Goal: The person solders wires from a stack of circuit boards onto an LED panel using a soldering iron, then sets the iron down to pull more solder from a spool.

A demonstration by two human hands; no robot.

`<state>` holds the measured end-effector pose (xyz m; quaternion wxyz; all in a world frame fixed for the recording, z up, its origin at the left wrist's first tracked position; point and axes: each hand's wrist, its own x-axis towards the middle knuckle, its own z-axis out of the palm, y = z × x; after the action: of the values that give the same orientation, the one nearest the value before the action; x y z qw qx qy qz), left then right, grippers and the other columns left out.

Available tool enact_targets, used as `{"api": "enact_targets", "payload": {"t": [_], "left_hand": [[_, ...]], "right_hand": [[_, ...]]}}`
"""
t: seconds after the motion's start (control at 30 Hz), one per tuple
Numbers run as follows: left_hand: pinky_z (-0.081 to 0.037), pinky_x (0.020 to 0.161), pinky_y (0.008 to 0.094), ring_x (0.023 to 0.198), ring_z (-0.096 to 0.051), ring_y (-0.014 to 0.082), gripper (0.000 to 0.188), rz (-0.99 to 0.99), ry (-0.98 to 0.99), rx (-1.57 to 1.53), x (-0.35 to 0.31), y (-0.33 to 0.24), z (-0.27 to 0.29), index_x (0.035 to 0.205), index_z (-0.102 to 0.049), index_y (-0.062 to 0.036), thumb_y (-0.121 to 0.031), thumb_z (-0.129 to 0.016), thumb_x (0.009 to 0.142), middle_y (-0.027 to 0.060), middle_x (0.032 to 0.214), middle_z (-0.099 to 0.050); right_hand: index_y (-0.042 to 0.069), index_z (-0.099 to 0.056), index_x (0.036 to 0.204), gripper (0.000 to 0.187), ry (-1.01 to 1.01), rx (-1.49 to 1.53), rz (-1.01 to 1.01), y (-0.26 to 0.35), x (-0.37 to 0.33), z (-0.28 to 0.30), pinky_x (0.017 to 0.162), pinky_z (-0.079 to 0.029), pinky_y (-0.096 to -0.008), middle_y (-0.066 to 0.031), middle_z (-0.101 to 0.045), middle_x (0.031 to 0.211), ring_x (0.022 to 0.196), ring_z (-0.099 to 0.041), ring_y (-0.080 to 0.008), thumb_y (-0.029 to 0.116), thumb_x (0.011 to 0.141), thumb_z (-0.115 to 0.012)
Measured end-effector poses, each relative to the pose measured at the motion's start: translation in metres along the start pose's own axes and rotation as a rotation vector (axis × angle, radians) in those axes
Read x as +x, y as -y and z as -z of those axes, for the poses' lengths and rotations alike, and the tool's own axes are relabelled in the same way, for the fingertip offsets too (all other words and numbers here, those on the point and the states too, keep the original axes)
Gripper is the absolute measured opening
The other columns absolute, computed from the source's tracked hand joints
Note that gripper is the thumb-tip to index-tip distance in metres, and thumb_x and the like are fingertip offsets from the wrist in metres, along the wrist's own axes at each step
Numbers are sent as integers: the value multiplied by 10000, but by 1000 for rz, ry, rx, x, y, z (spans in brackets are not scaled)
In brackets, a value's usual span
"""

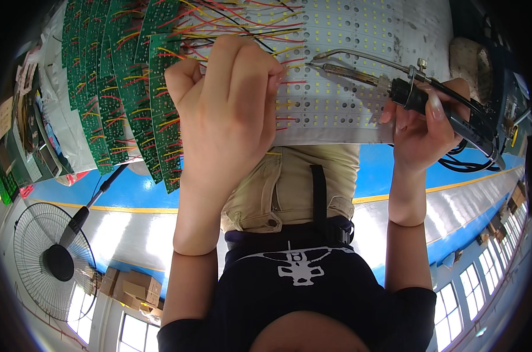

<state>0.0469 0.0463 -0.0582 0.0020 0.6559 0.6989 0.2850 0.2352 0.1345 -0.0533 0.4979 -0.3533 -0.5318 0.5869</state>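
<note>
Blue and grey flooring (pixel 143 193), crossed by a yellow line (pixel 453 186), is spreading behind the person, the grey part reflecting bright patches. Windows (pixel 444 311) are lining the walls at the lower rim of the view. Across the top, a pale work surface (pixel 424 35) is showing dark smudges at right and is carrying white panels (pixel 336 100) dotted with yellowish squares and round holes. Overlapping green circuit boards (pixel 116 88) are fanning out at left. A black fan (pixel 59 263) is standing at lower left, with cardboard boxes (pixel 138 288) sitting nearby. The left hand (pixel 233 100) is curling its fingers inward over the edge of the boards; its fingertips are mostly hiding, so any hold cannot be told. The right hand (pixel 424 135) is closing thumb and fingers around the handle of a soldering iron (pixel 415 97), which is pointing leftward over the panels. A thin metal tube (pixel 359 54) is arching alongside. Red, yellow and black wires (pixel 236 17) are running from boards to panels.
</note>
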Motion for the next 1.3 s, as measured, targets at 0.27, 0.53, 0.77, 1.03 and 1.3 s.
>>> {"api": "enact_targets", "payload": {"t": [0.27,0.53,0.77,1.03,1.3], "left_hand": [[-274,714,287,714,-510,147,135,-7,-8,-1,-1,1,-2,784,-522,-106,-17,-586,705,-9,759,-547],[-274,708,282,700,-510,142,135,-19,-22,-8,-1,3,-3,774,-522,-105,-11,-588,702,-10,749,-548],[-273,698,280,690,-504,140,138,-23,-37,-21,-1,3,-4,767,-523,-104,-8,-595,699,-12,745,-547],[-275,700,278,688,-499,141,137,-9,-34,-19,-2,3,-5,767,-526,-109,-18,-605,701,-12,749,-539],[-260,671,298,503,-391,163,167,-51,-107,-18,-1,4,-9,757,-481,-110,-9,-591,682,-7,735,-475]], "right_hand": [[-26,-408,771,110,73,2,35,-1,2,0,363,-432,-291,-93,-409,493,355,-377,-127,33,788,-499],[-21,-410,734,116,-20,-27,-24,1,0,-2,345,-417,-280,-88,-409,486,339,-376,-124,30,773,-507],[-30,-418,734,100,8,-16,-10,0,2,-2,324,-391,-270,-86,-414,479,325,-383,-129,13,758,-505],[-20,-427,777,99,35,-35,11,2,1,2,312,-342,-236,-126,-476,499,332,-440,-158,58,787,-488],[-21,-429,814,102,59,-10,10,-1,2,4,314,-328,-231,-136,-485,504,344,-459,-167,69,797,-476]]}}
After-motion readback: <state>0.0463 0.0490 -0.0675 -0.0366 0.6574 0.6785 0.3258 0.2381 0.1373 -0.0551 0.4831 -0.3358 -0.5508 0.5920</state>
